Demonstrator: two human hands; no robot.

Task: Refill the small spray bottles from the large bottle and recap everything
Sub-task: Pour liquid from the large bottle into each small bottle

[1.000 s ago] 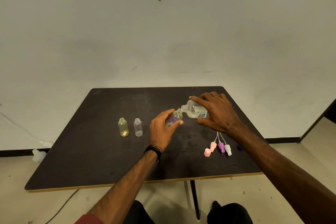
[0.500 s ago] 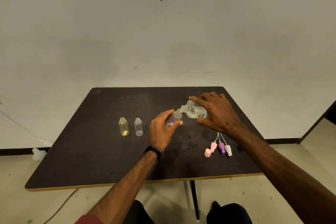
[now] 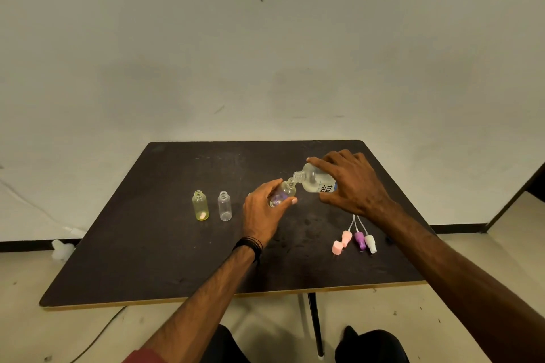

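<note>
My right hand [image 3: 352,183] grips the large clear bottle [image 3: 314,181], tipped on its side with its open neck pointing left. The neck meets the mouth of a small purple-tinted bottle [image 3: 283,193], which my left hand [image 3: 262,214] holds tilted above the dark table [image 3: 147,244]. A small yellow bottle [image 3: 200,205] and a small clear bottle [image 3: 224,206] stand uncapped and upright to the left. Three spray heads with tubes lie at the right: pink [image 3: 346,237], purple [image 3: 360,239] and white [image 3: 370,243]. A pink cap [image 3: 336,247] lies beside them.
A small dark object [image 3: 389,240] lies on the table by my right forearm. A white object [image 3: 62,249] sits on the floor left of the table. A cable [image 3: 97,333] runs across the floor under the front edge. The wall stands close behind.
</note>
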